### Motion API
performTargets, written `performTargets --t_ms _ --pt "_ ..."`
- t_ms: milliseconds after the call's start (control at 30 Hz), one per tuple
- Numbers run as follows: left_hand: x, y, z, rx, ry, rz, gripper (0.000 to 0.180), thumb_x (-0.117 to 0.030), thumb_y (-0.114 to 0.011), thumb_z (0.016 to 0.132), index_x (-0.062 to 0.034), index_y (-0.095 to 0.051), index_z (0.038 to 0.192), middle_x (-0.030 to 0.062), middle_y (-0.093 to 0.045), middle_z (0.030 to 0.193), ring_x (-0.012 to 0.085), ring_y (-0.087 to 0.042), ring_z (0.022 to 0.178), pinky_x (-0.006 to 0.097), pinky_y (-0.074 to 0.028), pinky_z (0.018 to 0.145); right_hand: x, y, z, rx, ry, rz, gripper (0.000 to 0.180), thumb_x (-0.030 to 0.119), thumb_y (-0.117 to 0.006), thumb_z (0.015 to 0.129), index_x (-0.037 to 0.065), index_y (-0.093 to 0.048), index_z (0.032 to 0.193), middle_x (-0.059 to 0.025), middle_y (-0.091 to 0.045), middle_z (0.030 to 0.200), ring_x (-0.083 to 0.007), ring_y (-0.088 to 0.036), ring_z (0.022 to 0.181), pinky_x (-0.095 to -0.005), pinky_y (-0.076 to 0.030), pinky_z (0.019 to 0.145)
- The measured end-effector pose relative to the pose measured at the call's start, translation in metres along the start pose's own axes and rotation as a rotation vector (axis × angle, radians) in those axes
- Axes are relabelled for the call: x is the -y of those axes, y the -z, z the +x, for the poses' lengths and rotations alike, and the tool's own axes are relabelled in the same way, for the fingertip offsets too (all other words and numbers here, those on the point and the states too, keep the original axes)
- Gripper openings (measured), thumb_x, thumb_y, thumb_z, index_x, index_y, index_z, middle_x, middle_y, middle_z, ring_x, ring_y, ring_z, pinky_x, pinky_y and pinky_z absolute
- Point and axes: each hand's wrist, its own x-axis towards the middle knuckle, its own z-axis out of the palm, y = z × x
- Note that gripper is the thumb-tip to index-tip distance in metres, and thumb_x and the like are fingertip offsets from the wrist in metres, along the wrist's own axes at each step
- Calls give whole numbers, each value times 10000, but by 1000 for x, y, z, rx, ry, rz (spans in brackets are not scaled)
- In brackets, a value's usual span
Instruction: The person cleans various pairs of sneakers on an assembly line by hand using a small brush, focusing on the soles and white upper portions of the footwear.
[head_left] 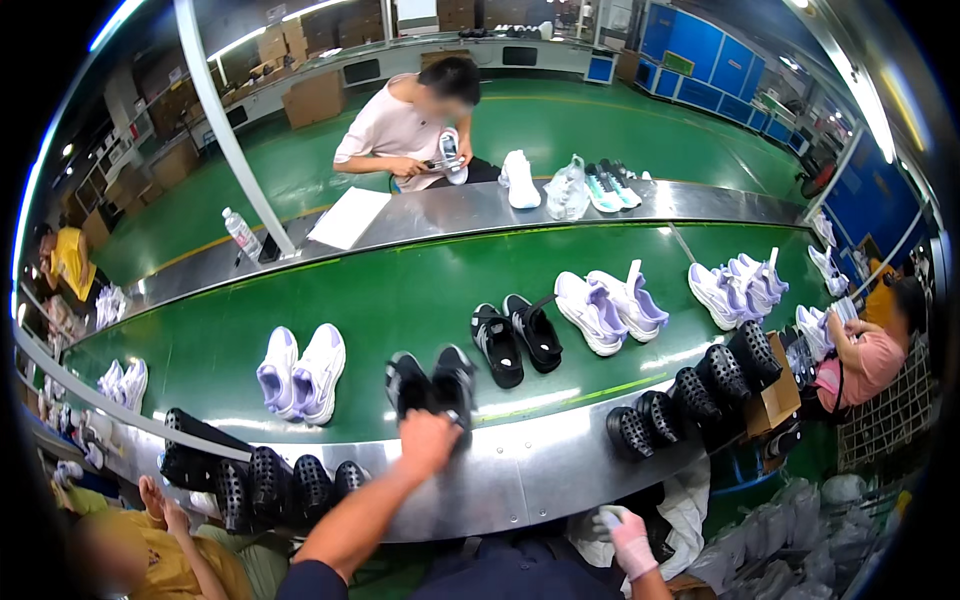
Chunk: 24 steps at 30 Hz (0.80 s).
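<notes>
My bare left hand (428,442) reaches over the near metal edge and closes on a pair of black and grey shoes (453,378) at the heel end. The shoes are a little blurred, toes pointing away from me, over the green conveyor belt (400,290). Low in front of my body is my right hand (628,542), in a whitish-pink glove, its fingers loosely bent and apart. Nothing shows in it; a white plastic bag (688,520) hangs beside it. Another black pair (518,340) lies on the belt just beyond, to the right.
White and lilac shoes (302,372) stand along the belt. Black studded shoe forms (690,395) line the metal ledge (540,470) on both sides of me. Across the belt a person (410,130) holds a white shoe. Other people sit at left (200,560) and right (860,360).
</notes>
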Motion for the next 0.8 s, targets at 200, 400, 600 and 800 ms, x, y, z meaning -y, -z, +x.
performTargets --t_ms 200,400,600,800 --pt "-35 50 48 -107 -12 251 537 -460 -767 770 -102 -639 1151 149 -601 1152 348 -525 1121 529 -432 888 -64 46 -39 -278 -140 179 286 224 -559 985 8 -619 1162 -133 -705 947 -193 -686 756 -327 -574 648" --pt "-157 7 100 76 -236 -40 764 -260 -775 775 -159 -406 1436 229 -630 1097 430 -578 1085 461 -550 867 -97 50 -100 -359 54 -258 298 244 -571 977 25 -668 1154 -186 -672 1109 -319 -621 1038 -404 -474 925" --pt "-145 -51 179 247 44 -477 681 -522 -778 723 -138 -638 1267 154 -702 1167 308 -653 1124 439 -497 959 -90 77 -134 -341 -80 -321 258 202 -556 976 23 -666 1127 -200 -677 1053 -381 -628 968 -418 -490 892" --pt "-162 0 94 -56 -67 -290 351 -400 -718 837 -52 -704 881 212 -698 930 367 -669 918 498 -518 772 -38 97 -59 -766 221 -435 364 194 -660 893 -17 -629 1188 -211 -676 1049 -381 -648 976 -417 -512 881"
